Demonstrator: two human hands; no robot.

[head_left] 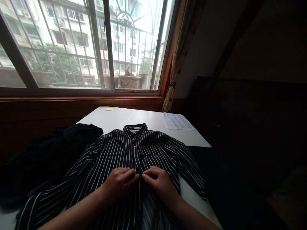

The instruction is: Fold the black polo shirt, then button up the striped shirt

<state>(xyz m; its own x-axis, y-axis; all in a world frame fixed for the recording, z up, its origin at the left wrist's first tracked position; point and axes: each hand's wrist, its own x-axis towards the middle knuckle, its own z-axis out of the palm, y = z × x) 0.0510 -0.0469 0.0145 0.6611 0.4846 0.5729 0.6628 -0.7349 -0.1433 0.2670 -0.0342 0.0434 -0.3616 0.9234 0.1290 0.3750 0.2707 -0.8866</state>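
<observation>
A black shirt with white stripes [115, 150] lies front up, its collar away from me and its sleeves spread to both sides. Buttons show closed along the upper front, below the collar. Lower down, the two front edges part. At the middle of the front, my left hand [121, 180] is closed on the shirt's front edge. Facing it, my right hand [158, 182] pinches the same spot between thumb and forefinger. The fingertips of both hands almost meet there, and they hide the button or buttonhole between them.
The shirt rests on a white table [134, 115]. Dark clothing [59, 150] is heaped at the left. Printed papers [178, 121] lie at the far right corner, and a yellow sticky note [110, 109] near the back edge. Behind stands a barred window [110, 48] with a curtain [178, 48].
</observation>
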